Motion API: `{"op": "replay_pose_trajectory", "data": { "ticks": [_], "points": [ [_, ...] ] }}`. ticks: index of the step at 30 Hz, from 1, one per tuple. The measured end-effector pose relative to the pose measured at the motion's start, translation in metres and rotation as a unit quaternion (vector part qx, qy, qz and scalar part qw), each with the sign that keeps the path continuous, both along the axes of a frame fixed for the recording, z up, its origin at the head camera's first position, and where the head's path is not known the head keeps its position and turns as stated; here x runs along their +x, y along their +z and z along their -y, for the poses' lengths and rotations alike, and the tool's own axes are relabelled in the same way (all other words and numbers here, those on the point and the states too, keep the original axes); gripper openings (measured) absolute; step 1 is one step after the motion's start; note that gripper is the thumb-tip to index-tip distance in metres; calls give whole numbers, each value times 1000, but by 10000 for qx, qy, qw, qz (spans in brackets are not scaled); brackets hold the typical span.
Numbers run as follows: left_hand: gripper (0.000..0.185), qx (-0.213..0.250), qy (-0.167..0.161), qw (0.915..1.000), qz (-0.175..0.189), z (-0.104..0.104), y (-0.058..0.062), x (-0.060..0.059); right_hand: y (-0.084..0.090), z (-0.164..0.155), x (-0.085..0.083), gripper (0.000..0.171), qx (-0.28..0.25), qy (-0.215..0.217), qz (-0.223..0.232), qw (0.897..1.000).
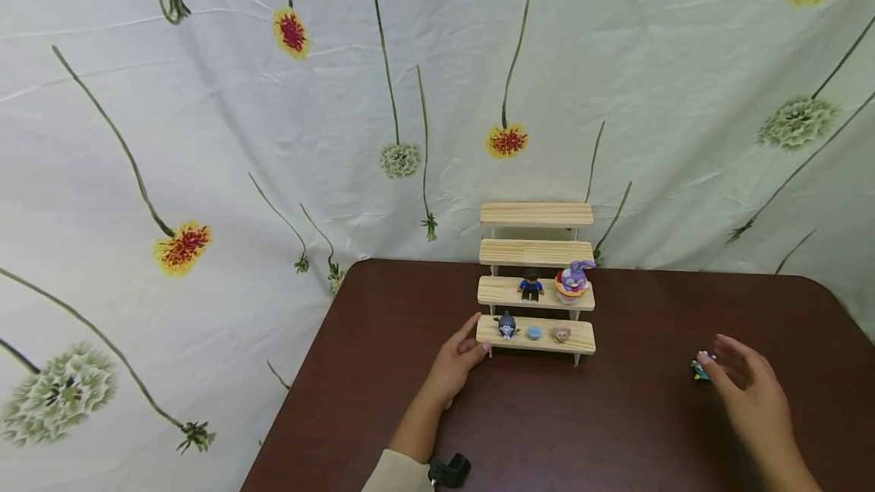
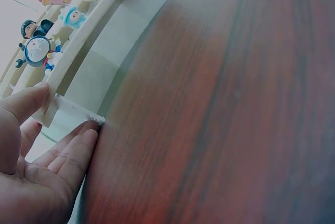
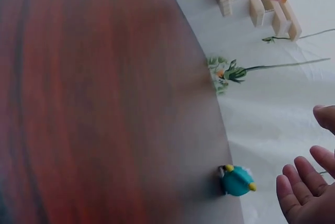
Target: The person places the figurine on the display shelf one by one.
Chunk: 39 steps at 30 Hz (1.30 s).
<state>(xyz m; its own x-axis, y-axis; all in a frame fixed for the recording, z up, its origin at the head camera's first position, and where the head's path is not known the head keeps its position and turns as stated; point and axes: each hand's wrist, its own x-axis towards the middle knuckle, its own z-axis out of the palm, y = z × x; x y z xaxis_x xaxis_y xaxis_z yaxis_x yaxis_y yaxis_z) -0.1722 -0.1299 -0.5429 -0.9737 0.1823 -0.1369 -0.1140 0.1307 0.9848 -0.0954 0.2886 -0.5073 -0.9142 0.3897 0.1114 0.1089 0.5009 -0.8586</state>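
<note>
Backdrop: white cloth (image 1: 205, 135) printed with long-stemmed flowers hangs behind and to the left of everything.
Surface: dark reddish-brown surface (image 1: 615, 416) with rounded far corners; wide bare stretch between the two hands.
Stepped stand: pale wooden tiers (image 1: 536, 279) near the far edge; small figures on the two lowest steps.
Left hand: left hand (image 1: 459, 359) rests against the lowest step's left end, thumb on the board, fingers straight, grip apart.
Right hand: right hand (image 1: 752, 393) hovers, fingers spread, holding nothing.
Teal toy: small teal toy (image 1: 701, 367) lies just beside the right fingertips, well right of the stand.
</note>
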Motion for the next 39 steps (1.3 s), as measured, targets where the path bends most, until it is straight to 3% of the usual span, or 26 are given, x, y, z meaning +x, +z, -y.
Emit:
{"op": "replay_pose_trajectory", "data": {
  "ticks": [11,21,29,39],
  "points": [
    [66,48,18,10000,33,0,0,0,-13,-14,-2,75,326,132,1019,9942],
    [66,68,21,10000,30,0,0,-1,-24,-18,-3,69,290,146,907,9953],
    [66,45,40,10000,46,0,-1,0,-26,-19,-7,76,67,460,1230,9913],
    [65,69,33,10000,49,0,0,0,-23,-22,-14,84,225,401,1842,9818]
  ]
}}
